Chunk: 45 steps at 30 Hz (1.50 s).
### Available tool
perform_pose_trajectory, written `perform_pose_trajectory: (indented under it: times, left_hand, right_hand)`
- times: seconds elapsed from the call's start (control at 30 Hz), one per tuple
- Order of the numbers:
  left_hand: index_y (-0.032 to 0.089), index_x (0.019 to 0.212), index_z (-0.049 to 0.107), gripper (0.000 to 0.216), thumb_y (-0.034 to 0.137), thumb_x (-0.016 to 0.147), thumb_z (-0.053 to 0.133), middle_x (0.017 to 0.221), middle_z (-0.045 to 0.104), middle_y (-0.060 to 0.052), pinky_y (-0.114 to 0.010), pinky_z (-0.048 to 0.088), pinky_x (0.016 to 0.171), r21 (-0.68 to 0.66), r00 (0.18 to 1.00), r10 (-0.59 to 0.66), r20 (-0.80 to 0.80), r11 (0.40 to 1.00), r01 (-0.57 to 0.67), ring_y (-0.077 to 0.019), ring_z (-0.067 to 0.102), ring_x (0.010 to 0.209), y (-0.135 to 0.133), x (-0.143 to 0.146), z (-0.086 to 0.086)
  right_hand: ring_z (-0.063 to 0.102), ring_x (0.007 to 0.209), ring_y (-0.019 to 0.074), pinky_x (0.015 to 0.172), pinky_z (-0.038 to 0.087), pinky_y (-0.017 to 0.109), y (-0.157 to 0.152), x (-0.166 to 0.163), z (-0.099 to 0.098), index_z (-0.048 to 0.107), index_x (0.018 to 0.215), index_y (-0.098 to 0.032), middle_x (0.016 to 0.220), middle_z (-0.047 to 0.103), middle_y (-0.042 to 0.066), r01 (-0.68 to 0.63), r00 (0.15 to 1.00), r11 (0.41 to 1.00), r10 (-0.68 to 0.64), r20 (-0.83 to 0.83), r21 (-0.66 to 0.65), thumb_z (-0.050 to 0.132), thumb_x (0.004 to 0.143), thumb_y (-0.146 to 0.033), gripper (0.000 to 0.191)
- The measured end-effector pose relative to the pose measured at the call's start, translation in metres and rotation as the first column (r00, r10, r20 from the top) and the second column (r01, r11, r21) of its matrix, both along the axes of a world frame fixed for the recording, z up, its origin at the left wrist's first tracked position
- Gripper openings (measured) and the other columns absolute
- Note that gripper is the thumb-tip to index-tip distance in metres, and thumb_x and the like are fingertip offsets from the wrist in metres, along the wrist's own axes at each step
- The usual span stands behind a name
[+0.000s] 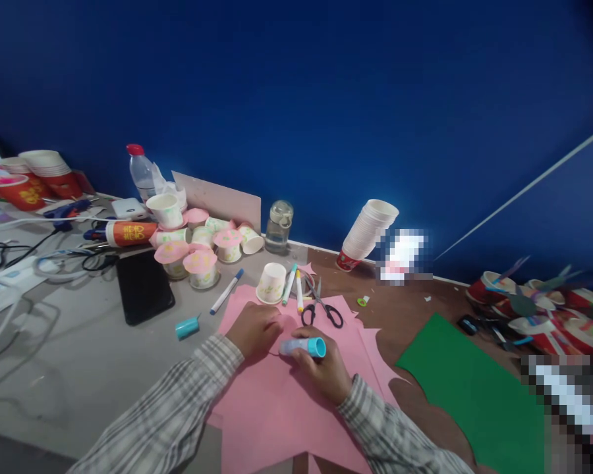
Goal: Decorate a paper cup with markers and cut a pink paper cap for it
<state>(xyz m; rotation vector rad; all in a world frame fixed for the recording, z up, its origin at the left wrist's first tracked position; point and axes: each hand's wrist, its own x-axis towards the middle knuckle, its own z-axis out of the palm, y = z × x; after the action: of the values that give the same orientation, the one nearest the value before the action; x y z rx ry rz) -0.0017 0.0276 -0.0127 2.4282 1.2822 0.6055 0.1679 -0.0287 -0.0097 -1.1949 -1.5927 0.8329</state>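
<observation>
My right hand [326, 372] grips a glue stick [304, 347] with a blue body and teal end, lying sideways over the pink paper sheet [277, 415]. My left hand [254, 329] presses flat on that pink paper just left of the glue stick, fingers curled over a small pink piece I cannot make out. The glue stick's teal cap [186, 327] lies on the grey table to the left. An upturned paper cup [271, 282], several marker pens [292, 284] and black-handled scissors [321, 308] sit just beyond my hands.
A cluster of paper cups with pink tops [197, 253] stands at the left rear beside a black phone [143, 286] and cables [10, 263]. A leaning cup stack [368, 230], a glass bottle [279, 227], green paper [469, 388] and red cup crafts [548, 316] lie to the right.
</observation>
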Motion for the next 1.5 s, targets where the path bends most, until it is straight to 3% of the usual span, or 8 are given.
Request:
perform_pose_trajectory:
  times: [0.3,0.53,0.73,1.07,1.2,1.27,1.37,1.5]
  left_hand:
    - [0.021,0.057,0.051,0.031,0.032,0.083,0.038,0.055,0.056,0.004,-0.032,0.032,0.063,-0.052,0.998,-0.056,0.043,0.997,0.058,-0.0139,0.051,0.057,-0.003,0.003,0.004]
    - [0.024,0.077,0.056,0.023,0.031,0.084,0.036,0.067,0.064,0.003,-0.033,0.034,0.066,-0.085,0.993,-0.078,0.09,0.993,0.085,-0.0155,0.053,0.059,-0.005,0.003,0.004]
    - [0.022,0.072,0.053,0.025,0.029,0.085,0.033,0.058,0.06,0.002,-0.035,0.033,0.068,-0.036,0.99,-0.138,0.025,0.99,0.139,-0.0159,0.052,0.053,-0.006,0.003,0.002]
    - [0.021,0.075,0.053,0.022,0.021,0.085,0.034,0.061,0.06,0.001,-0.037,0.03,0.066,0.179,0.975,-0.201,-0.1,0.96,0.216,-0.0164,0.053,0.054,-0.006,0.005,-0.005]
    - [0.02,0.075,0.054,0.023,0.022,0.085,0.033,0.068,0.062,-0.001,-0.039,0.029,0.066,0.227,0.966,-0.19,-0.173,0.947,0.227,-0.0176,0.054,0.058,-0.003,0.003,-0.007]
    - [0.02,0.073,0.054,0.023,0.024,0.085,0.035,0.069,0.062,-0.003,-0.039,0.03,0.066,0.219,0.971,-0.166,-0.173,0.955,0.202,-0.0185,0.054,0.059,-0.001,0.002,-0.005]
    - [0.02,0.073,0.053,0.02,0.026,0.084,0.037,0.062,0.062,-0.001,-0.037,0.031,0.066,0.149,0.986,-0.137,-0.096,0.977,0.15,-0.018,0.054,0.057,-0.002,0.0,0.0]
    - [0.021,0.079,0.053,0.018,0.027,0.084,0.037,0.062,0.061,0.001,-0.037,0.034,0.067,0.114,0.985,-0.167,-0.034,0.979,0.17,-0.0179,0.054,0.057,-0.005,0.001,0.004]
  right_hand:
    - [0.061,0.062,0.0174,0.057,0.048,0.023,0.001,-0.003,0.006,0.067,0.073,-0.021,0.072,0.066,-0.001,0.011,0.992,0.999,-0.007,0.13,-0.031,0.065,0.063,-0.016,0.012]
    - [0.061,0.056,0.0164,0.052,0.048,0.021,0.001,-0.002,-0.004,0.066,0.073,-0.021,0.066,0.068,-0.002,0.015,0.999,0.992,-0.01,0.042,-0.122,0.065,0.067,-0.02,0.007]
    - [0.062,0.052,0.0162,0.05,0.048,0.021,0.001,0.0,-0.004,0.067,0.071,-0.022,0.064,0.069,-0.002,-0.005,0.999,0.994,0.01,0.044,-0.113,0.063,0.066,-0.018,0.007]
    - [0.064,0.059,0.0184,0.06,0.05,0.025,-0.002,0.011,0.008,0.066,0.075,-0.021,0.068,0.07,0.002,-0.264,0.936,0.964,0.254,0.244,0.008,0.062,0.07,-0.019,0.007]
    - [0.065,0.059,0.0179,0.059,0.05,0.024,-0.004,0.018,0.013,0.067,0.074,-0.02,0.069,0.071,0.002,-0.365,0.911,0.93,0.368,0.186,-0.049,0.059,0.073,-0.02,0.008]
    - [0.065,0.058,0.0182,0.055,0.051,0.022,-0.002,0.021,0.013,0.067,0.075,-0.02,0.07,0.071,0.002,-0.318,0.943,0.946,0.322,0.083,-0.057,0.06,0.072,-0.021,0.008]
    - [0.065,0.059,0.0198,0.053,0.051,0.024,0.002,0.024,0.009,0.067,0.08,-0.019,0.073,0.071,0.004,-0.105,0.994,0.994,0.106,-0.018,0.018,0.059,0.071,-0.026,0.014]
    - [0.066,0.063,0.0204,0.058,0.052,0.025,0.005,0.017,0.003,0.067,0.081,-0.021,0.076,0.071,0.003,-0.046,0.997,0.999,0.045,0.056,0.017,0.062,0.067,-0.021,0.015]
